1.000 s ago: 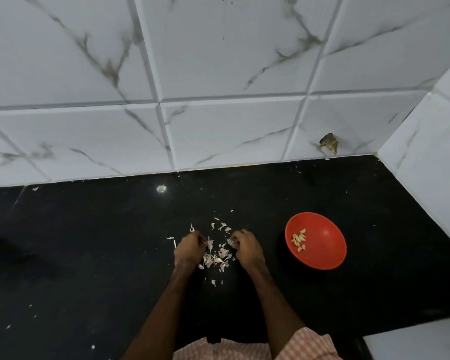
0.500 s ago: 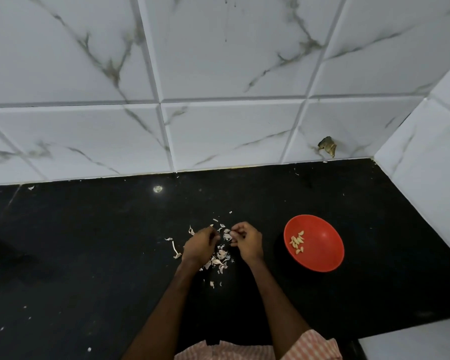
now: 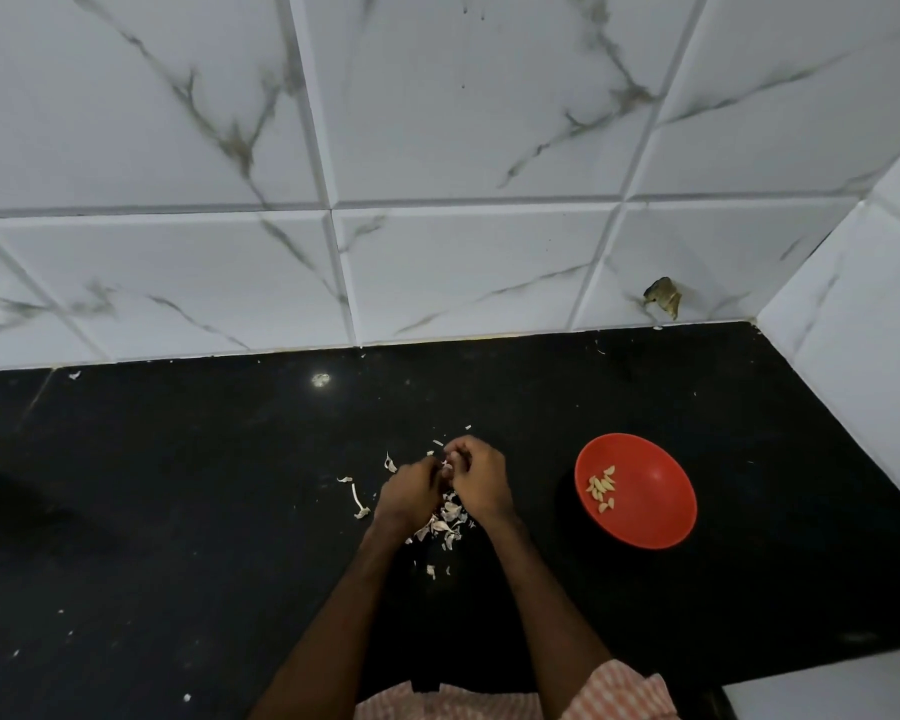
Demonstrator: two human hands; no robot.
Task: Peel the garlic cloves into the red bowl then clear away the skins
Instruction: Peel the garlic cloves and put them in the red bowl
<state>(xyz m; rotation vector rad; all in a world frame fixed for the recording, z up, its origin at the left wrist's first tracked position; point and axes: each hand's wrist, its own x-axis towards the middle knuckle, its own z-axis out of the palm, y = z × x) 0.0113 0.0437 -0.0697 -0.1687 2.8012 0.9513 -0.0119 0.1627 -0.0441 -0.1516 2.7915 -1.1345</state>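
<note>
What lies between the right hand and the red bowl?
In the head view, only bare black countertop lies between the right hand and the red bowl.

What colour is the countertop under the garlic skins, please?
The countertop is glossy black with a few pale specks, as shown in the head view, the only one available.

Red bowl point(image 3: 650, 522), pale yellow peeled cloves point(image 3: 602, 488), off-white skins point(image 3: 449, 516), black table point(image 3: 178, 485) with white flecks, white wall tiles point(image 3: 463, 96) with grey marble veining, orange-and-white checked cloth point(image 3: 617, 691).

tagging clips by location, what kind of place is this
Most likely a home kitchen: a black stone counter against marble-look wall tiles, with peeled garlic cloves in a red bowl.
</note>
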